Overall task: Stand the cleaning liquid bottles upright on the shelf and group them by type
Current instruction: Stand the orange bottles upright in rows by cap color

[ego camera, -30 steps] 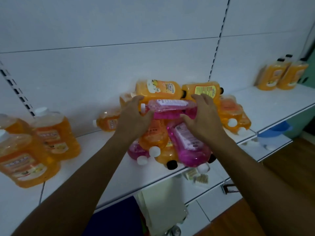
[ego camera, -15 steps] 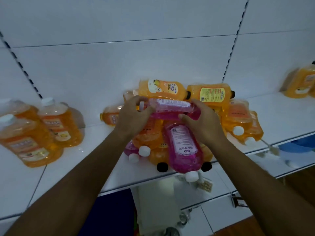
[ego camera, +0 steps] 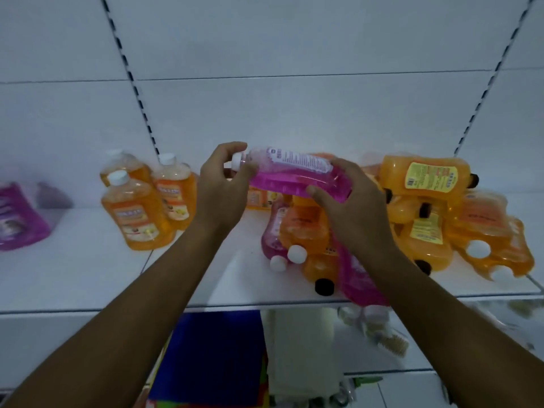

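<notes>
Both my hands hold a pink bottle point(ego camera: 290, 175) lying sideways in the air above the white shelf point(ego camera: 206, 278). My left hand point(ego camera: 223, 184) grips its white-capped neck end. My right hand point(ego camera: 350, 204) grips its base end. Under it lies a heap of toppled bottles: pink ones point(ego camera: 273, 234) with white caps and orange ones point(ego camera: 306, 231), some with black caps. An opaque orange bottle with a yellow label point(ego camera: 426, 178) lies on top of the heap at right. Three clear orange bottles point(ego camera: 132, 213) stand upright at left.
A purple bottle or pouch point(ego camera: 17, 219) sits at the far left of the shelf. White back panels with slotted uprights point(ego camera: 138, 92) rise behind. Below the shelf are a blue item point(ego camera: 212, 351), pale cloth and a lower shelf with small items.
The pink bottle has come up off the heap and moved left, held in both hands. The view has swung left, so the upright orange bottles sit nearer the centre.
</notes>
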Available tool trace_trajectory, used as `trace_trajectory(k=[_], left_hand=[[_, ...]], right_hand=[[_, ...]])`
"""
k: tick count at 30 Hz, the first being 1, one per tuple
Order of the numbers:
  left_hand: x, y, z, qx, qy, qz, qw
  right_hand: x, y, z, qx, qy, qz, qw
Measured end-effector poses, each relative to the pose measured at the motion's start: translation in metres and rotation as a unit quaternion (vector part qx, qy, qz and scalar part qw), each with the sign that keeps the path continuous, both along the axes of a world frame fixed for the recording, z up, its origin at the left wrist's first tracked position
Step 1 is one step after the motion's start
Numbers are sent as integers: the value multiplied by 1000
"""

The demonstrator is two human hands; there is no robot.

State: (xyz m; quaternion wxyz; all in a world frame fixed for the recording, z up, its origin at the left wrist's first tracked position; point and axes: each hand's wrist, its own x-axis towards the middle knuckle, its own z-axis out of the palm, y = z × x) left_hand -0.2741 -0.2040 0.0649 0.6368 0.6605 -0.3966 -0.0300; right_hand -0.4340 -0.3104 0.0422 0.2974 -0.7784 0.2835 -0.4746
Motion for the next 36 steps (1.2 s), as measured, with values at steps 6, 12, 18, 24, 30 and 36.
trace_trajectory(k=[6,12,18,24,30,36], left_hand=[[50,59,-1,-27,7,31,999],[81,87,-21,5,-64,19,998],[67,73,-39,14,-77,35,996],[58,58,-22,-11,-76,82,994],[46,53,-2,-17,-61,107,992],[51,71,18,-62,-94,66,991]], right_hand=[[63,32,-2,12,-10,46,999],[93,43,-20,46,0,112,993],[78,17,-26,74,12,154,985],[79,12,-28,76,25,156,984],[89,11,-30,37,57,157,985],[93,18,-18,56,44,219,973]])
